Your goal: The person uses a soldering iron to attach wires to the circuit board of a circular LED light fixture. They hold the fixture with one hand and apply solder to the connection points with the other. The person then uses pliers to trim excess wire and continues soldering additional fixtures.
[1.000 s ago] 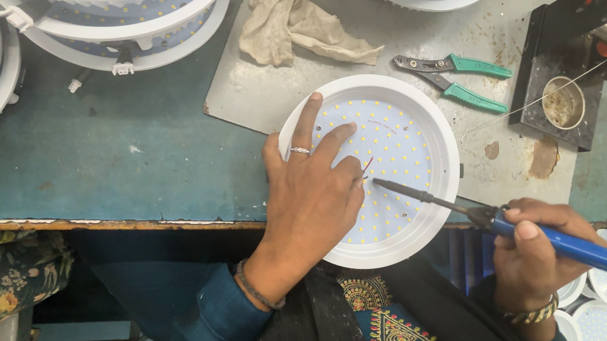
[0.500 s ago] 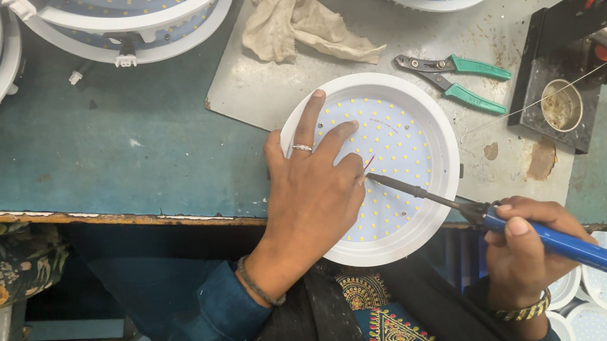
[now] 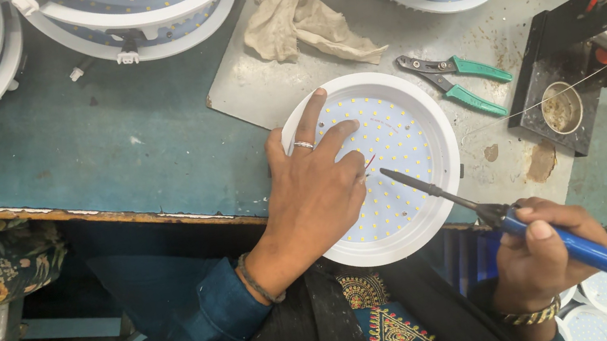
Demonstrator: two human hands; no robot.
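Blue-handled soldering iron (image 3: 545,241) — gripped by right hand (image 3: 540,258) — unmoved; left hand (image 3: 315,193) still flat on lamp panel (image 3: 399,154).

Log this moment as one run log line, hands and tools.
left hand: flat on round white LED panel | right hand: gripping blue-handled soldering iron, tip over panel | nearby: green pliers, rag

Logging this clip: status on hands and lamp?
Left hand flat on round lamp. Right hand gripping soldering iron, tip over lamp. Nothing in between.
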